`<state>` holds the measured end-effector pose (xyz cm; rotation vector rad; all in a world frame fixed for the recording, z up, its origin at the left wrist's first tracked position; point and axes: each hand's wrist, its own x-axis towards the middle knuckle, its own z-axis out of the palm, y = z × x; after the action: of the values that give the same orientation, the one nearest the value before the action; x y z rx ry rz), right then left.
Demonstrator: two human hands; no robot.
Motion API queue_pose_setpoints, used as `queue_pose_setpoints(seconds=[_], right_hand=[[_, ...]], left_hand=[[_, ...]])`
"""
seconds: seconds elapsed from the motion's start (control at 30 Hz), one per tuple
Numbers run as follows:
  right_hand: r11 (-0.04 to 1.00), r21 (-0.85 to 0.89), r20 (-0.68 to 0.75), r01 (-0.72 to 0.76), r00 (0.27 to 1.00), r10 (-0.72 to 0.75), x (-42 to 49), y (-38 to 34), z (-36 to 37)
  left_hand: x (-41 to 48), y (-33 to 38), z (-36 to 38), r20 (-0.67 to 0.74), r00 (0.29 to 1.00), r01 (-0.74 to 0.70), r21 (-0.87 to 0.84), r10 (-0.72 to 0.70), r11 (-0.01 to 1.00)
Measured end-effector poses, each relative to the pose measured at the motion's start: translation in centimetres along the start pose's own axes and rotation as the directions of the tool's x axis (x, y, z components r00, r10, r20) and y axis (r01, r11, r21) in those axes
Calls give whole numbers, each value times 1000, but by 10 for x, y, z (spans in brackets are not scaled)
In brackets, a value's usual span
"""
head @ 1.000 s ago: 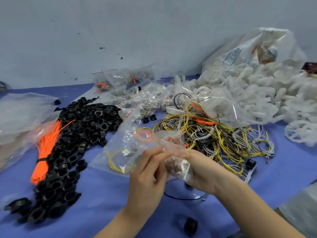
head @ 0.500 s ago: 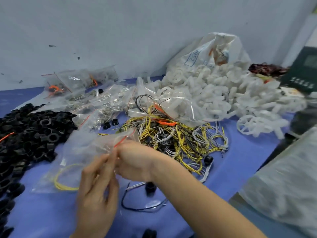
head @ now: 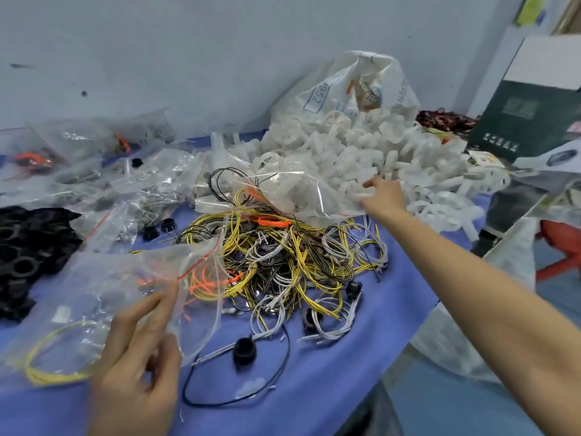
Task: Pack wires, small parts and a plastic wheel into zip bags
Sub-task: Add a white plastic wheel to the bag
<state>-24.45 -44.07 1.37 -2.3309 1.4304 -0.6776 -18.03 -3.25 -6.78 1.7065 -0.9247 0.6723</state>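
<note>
Zip bag (head: 103, 297): pinched by left hand (head: 141, 350), containing 1 yellow wire coil (head: 53, 357), small parts. Right hand (head: 382, 196): beyond wire tangle (head: 283, 262), on white wheel pile (head: 361, 152); grip indiscernible.

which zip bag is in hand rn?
The clear zip bag at front left, with a yellow wire loop inside; the left hand pinches it near its red seal. The other bags lie untouched farther back.

A pale grey wall (head: 188, 51) is rising behind the blue-covered table (head: 330, 382); blue floor (head: 440, 404) is showing at right.
</note>
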Motion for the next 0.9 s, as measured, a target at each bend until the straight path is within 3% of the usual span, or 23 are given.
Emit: queue_pose_setpoints(seconds=[0.07, 0.27, 0.4, 0.53, 0.63, 0.7, 0.8, 0.9], right_hand=[[999, -7, 34, -40, 999, 40, 11, 4, 17], [989, 55, -39, -140, 989, 142, 27, 19, 40], [1000, -19, -55, -10, 998, 9, 26, 21, 42], [972, 214, -204, 95, 978, -50, 13, 4, 27], [811, 574, -244, 115, 969, 36, -1, -16, -9], [751, 620, -261, 227, 962, -75, -19, -30, -34], [768, 492, -203, 409, 912, -355, -56, -53, -63], [663, 613, -89, 429, 872, -482, -102, -75, -80]], left_hand=[[1, 3, 1, 12, 1000, 1, -12, -1, 1000], [5, 6, 1, 66, 998, 5, -42, -2, 999], [4, 4, 1, 96, 995, 14, -48, -10, 999], [7, 3, 0, 74, 997, -7, -69, 13, 998], [8, 2, 0, 49, 999, 14, -67, -11, 998], [8, 3, 0, 56, 998, 22, -55, -19, 998], [10, 7, 0, 74, 996, 64, -84, -58, 994], [11, 13, -5, 96, 991, 108, -123, -96, 987]])
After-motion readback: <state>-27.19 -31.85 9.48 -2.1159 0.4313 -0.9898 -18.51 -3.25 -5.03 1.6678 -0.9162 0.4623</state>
